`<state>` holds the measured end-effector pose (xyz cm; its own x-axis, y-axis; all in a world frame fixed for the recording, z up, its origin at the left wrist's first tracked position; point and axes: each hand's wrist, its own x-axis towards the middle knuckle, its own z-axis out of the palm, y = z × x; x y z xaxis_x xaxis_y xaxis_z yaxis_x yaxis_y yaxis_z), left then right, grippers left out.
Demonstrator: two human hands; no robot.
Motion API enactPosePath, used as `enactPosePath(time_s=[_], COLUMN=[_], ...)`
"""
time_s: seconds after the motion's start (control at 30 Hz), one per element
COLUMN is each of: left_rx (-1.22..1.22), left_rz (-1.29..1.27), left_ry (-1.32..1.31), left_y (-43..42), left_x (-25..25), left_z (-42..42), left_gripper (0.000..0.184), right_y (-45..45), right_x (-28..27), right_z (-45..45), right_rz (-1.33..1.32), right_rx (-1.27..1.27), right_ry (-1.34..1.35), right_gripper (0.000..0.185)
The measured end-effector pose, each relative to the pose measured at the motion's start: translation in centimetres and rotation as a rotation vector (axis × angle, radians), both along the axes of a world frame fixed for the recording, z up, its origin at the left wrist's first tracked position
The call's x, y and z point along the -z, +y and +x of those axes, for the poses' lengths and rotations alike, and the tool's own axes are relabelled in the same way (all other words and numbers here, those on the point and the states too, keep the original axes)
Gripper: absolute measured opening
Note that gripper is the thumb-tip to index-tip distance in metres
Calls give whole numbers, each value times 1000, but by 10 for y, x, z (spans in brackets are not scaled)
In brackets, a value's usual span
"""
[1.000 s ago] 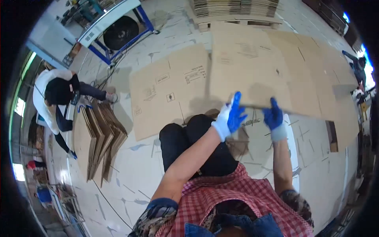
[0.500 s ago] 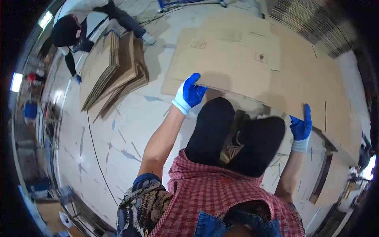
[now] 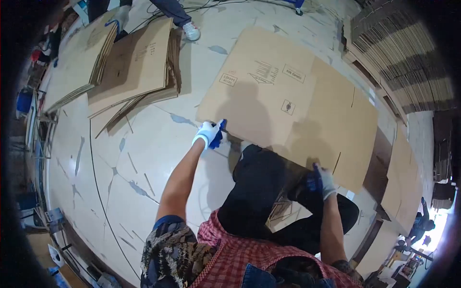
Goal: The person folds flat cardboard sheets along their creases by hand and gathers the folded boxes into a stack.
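A large flat cardboard sheet (image 3: 269,96) with printed labels and slits spreads out in front of my knees. My left hand (image 3: 211,134), in a white and blue work glove, is closed around its near left corner. Further right along the near edge, my right hand (image 3: 322,181) grips the same cardboard, thumb on top and the other fingers partly hidden. Shadows of my head and arm fall across the printed face.
At upper left, folded cardboard stacks (image 3: 139,62) lie on the floor, where another person's gloved hand (image 3: 117,21) touches one. A tall cardboard pile (image 3: 398,53) stands at upper right. More flat cardboard (image 3: 401,177) lies at right. A cable (image 3: 101,201) crosses the floor.
The cardboard sheet has shifted away from the other cardboard at right, and its printed face shows more fully. My right hand has come inward and lower. The other person has lifted part of the stack leftward.
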<state>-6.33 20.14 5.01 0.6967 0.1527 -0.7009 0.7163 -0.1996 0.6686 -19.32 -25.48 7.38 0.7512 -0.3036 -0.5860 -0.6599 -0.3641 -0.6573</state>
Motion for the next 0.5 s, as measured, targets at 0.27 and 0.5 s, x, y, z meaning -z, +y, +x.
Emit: enactPosePath(time_s=[0.27, 0.5], left_rx=[321, 339], left_rz=[798, 753], left_ry=[-593, -398], left_y=[-12, -30], left_x=[-44, -8], left_z=[127, 218], left_gripper=[51, 61], right_y=[54, 76], right_x=[-10, -4], right_z=[168, 207], right_rz=[-421, -424], right_rx=[-82, -16], right_ry=[-445, -420], right_gripper=[52, 56])
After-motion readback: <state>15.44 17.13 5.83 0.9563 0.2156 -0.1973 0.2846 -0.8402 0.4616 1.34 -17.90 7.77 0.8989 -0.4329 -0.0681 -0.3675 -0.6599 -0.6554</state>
